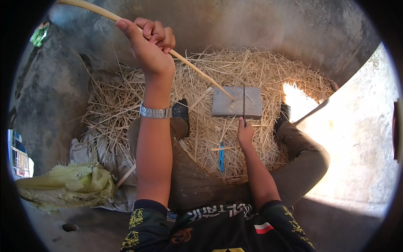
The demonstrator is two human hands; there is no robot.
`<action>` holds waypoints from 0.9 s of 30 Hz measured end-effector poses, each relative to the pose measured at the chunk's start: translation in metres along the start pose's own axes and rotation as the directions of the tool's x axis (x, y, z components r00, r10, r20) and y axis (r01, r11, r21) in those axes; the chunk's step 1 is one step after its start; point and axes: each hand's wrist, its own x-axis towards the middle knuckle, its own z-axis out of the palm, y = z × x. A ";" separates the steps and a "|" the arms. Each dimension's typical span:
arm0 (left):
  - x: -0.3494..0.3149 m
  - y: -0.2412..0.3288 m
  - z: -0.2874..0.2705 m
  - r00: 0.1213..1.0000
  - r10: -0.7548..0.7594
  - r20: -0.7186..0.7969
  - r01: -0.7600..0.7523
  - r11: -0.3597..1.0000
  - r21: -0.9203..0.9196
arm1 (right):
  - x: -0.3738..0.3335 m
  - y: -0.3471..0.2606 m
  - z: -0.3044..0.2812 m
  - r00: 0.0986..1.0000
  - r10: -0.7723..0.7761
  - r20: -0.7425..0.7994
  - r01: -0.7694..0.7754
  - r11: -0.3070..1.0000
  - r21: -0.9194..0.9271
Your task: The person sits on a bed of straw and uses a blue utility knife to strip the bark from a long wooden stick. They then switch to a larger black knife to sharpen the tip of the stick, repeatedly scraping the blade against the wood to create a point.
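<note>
My left hand [153, 48], raised at the upper left, is closed around a long, slightly bent, pale wooden stick [197, 70]. The stick slants down to the right, and its lower end meets the top of a grey block [224, 110]. My right hand [246, 133] grips a knife just in front of the block. Its long, thin, dark blade [244, 98] points away from me over the block, to the right of the stick's end. The handle is mostly hidden in my fingers. A blue cutter knife [221, 157] lies on the straw nearer to me.
Straw-like shavings [268, 63] are heaped around the block, between my legs. A curved concrete wall [252, 25] rises behind them. At the left lie a frayed yellow-green sack [79, 182] and pale sheeting. Bright sunlight falls on the concrete at the right.
</note>
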 end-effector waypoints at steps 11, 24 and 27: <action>-0.009 0.002 0.003 0.978 0.076 -0.194 -0.060 0.995 0.084 | -0.046 -0.128 -0.049 0.903 -0.392 -0.177 0.402 0.624 0.670; -0.008 0.000 -0.003 0.980 0.047 -0.192 -0.038 0.998 0.048 | -0.061 -0.165 -0.084 0.936 -0.351 -0.009 0.269 0.702 0.659; -0.008 0.000 0.004 0.983 0.016 -0.181 -0.011 1.000 0.028 | -0.057 -0.123 -0.050 0.886 -0.422 -0.192 0.425 0.574 0.700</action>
